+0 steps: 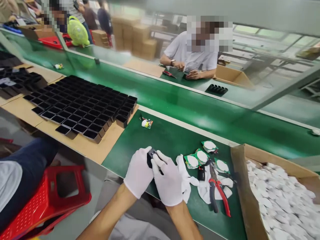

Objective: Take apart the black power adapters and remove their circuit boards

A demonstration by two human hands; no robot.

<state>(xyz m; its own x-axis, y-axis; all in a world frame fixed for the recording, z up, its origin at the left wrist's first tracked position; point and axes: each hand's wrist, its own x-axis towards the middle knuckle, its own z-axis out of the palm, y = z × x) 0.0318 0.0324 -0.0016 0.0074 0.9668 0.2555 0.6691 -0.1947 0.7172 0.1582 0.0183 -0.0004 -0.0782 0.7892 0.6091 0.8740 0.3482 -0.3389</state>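
Observation:
Both my hands wear white gloves and meet at the front edge of the green work surface. Between them is a small black plastic housing (151, 154) with holes in its top face. My left hand (140, 170) grips it from the left side. Fingers of my right hand (166, 176) press on it from the right, hiding much of it. Right of my hands lie a loose white glove (184, 176) and several green circuit boards with white round pads (192, 161). Pliers with red and black handles (216, 186) rest on white cloth or gloves there.
Rows of black open boxes (82, 103) stand on cardboard at left. A small board (147, 123) lies ahead of my hands. A carton (240, 180) of white pieces is at right. Beyond the green conveyor belt (160, 96) a co-worker handles a black part. A red stool (67, 196) stands lower left.

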